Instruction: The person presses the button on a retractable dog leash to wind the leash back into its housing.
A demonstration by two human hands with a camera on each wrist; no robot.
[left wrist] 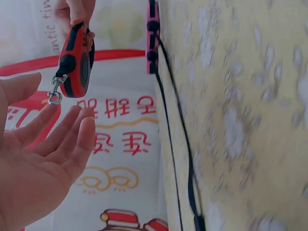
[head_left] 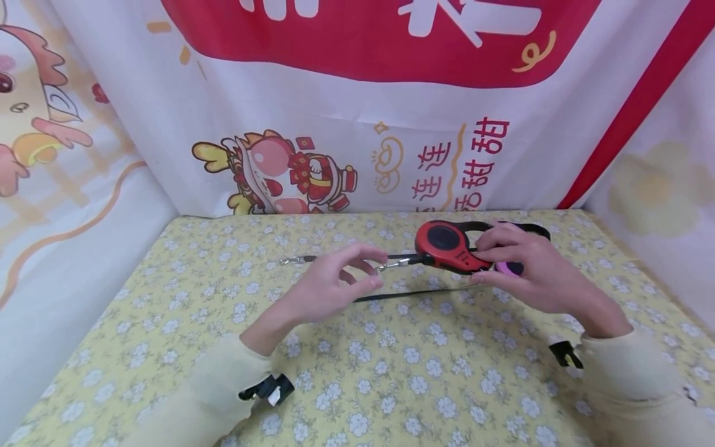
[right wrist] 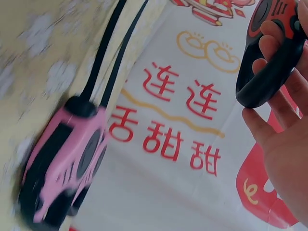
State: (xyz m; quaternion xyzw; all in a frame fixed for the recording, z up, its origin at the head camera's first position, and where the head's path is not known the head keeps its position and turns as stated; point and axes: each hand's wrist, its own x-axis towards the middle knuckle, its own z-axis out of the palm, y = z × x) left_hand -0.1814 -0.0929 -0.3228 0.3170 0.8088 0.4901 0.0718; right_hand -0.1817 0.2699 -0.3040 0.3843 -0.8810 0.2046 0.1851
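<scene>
A red and black retractable dog leash (head_left: 445, 248) is held above the table by my right hand (head_left: 527, 267), whose fingers curl round its black handle (right wrist: 269, 86). From its front end sticks a metal clip (left wrist: 55, 94) on a short black piece. Close to that clip is my left hand (head_left: 329, 282), its fingers spread and slightly bent, with nothing gripped. Below the right hand, pink and black retractable leashes (right wrist: 72, 154), seemingly two side by side, lie on the table. Their black cords (right wrist: 108, 53) run out leftward, and one ends in a metal clip (head_left: 290, 261).
A yellow floral cloth (head_left: 413, 372) covers the table. Behind it hangs a white curtain (head_left: 357, 105) with red print and cartoon figures. More printed cloth (head_left: 72, 205) borders the left side. Black straps (head_left: 268, 390) sit near both sleeves.
</scene>
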